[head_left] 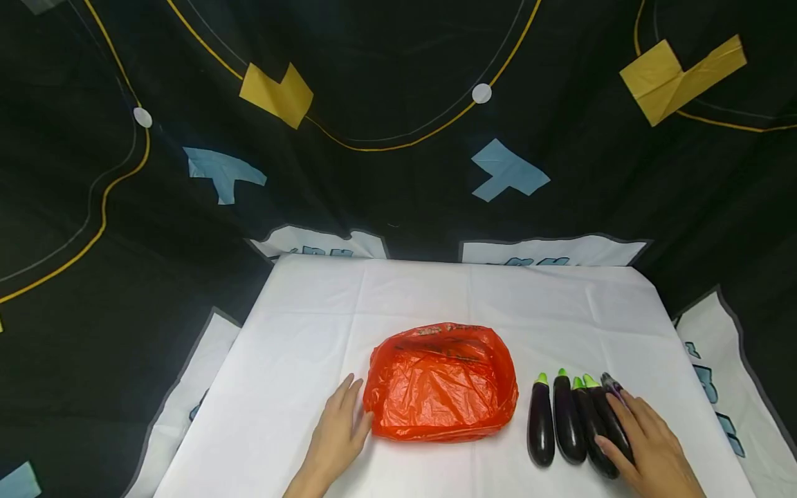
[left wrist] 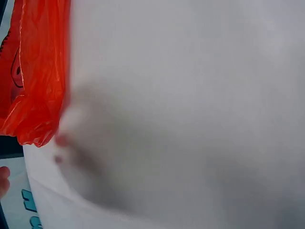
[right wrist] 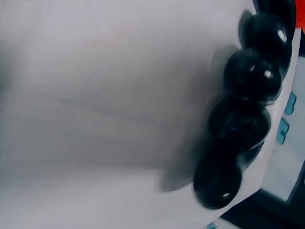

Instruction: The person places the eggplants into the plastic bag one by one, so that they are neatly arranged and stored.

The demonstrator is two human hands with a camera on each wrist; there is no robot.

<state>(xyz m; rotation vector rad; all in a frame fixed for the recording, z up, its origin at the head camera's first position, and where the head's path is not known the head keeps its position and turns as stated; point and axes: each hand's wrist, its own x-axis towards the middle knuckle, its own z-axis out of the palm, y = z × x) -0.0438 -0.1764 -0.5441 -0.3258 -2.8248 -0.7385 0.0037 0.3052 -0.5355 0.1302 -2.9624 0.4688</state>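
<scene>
Well, the red plastic bag (head_left: 442, 391) sits in the middle of the white counter (head_left: 299, 311), all shiny and crinkly. The left hand (head_left: 336, 432) is right at the bag's left side, with its thumb by the bag's edge. Its grip is let go: the fingers are loose and hold nothing. On the right of the bag, a little apart from it, five dark eggplants (head_left: 568, 418) lie side by side in a row. Four show bright green tops at the far end, and their fat round ends point to the near side. The right hand (head_left: 654, 446) rests on the eggplants at the right end of the row, and I cannot tell if its grip is squeezing any. On the far side hangs a black cloth (head_left: 386, 207) with yellow shapes (head_left: 274, 93) and blue shapes (head_left: 227, 169).
</scene>
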